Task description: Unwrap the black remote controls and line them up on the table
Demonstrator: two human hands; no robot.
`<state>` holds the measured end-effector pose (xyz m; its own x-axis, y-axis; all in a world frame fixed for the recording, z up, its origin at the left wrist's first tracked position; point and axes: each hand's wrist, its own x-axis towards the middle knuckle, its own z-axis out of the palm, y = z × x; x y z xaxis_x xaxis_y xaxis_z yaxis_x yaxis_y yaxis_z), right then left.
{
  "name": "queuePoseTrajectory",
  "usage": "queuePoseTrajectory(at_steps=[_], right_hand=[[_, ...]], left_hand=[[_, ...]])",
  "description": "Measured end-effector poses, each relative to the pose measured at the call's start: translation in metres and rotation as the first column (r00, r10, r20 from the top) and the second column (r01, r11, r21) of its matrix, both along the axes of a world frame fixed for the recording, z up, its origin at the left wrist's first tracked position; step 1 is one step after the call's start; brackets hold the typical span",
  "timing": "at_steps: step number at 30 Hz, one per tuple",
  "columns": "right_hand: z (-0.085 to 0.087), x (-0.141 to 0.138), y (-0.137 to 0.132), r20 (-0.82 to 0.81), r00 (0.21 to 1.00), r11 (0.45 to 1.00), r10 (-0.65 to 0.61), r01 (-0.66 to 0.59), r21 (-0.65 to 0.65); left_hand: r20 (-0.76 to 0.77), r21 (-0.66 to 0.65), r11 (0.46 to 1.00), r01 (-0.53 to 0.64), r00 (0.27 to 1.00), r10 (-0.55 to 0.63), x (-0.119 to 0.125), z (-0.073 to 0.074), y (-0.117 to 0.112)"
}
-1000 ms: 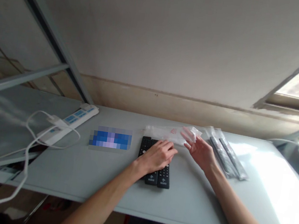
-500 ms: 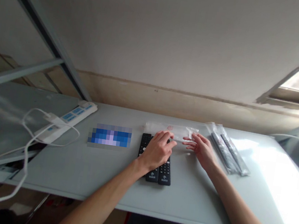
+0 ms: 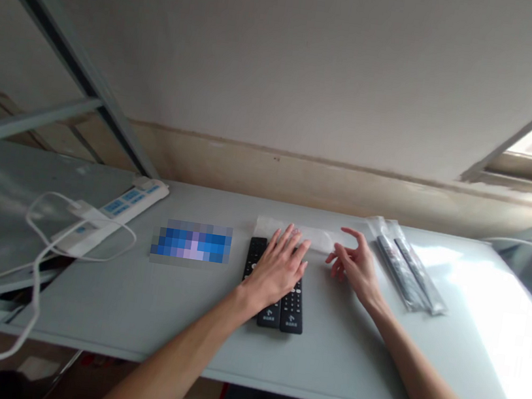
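My left hand point(image 3: 279, 264) is spread, palm down, over several black remote controls point(image 3: 292, 315) lying side by side on the grey desk. Its palm and fingers hide their middle and upper parts. Behind the fingertips lies a flat clear plastic sleeve point(image 3: 320, 239). My right hand point(image 3: 350, 264) is raised just right of the sleeve, holding nothing, its index finger stretched out and the other fingers loosely bent. Farther right, two more remotes in plastic sleeves point(image 3: 407, 272) lie at a slant.
A white power strip point(image 3: 115, 215) with a white cable point(image 3: 38, 286) runs along the desk's left side. A blurred-out blue rectangle point(image 3: 191, 245) lies left of the remotes. The desk point(image 3: 370, 373) meets a wall at the back, and a metal frame point(image 3: 109, 118) rises at left.
My left hand has flattened, its fingers spreading over the remotes. My right fingers have come away from the end of the plastic sleeve, which now lies flatter.
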<state>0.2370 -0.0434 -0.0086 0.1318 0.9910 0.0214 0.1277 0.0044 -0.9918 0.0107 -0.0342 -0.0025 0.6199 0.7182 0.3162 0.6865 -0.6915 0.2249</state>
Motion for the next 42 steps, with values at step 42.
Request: queuePoseTrajectory(at_steps=[42], right_hand=[[-0.045,0.008,0.008,0.845,0.519,0.925,0.13,-0.371,0.085]], left_hand=[[-0.137,-0.245,0.907,-0.341,0.939,0.316,-0.025,-0.011,0.025]])
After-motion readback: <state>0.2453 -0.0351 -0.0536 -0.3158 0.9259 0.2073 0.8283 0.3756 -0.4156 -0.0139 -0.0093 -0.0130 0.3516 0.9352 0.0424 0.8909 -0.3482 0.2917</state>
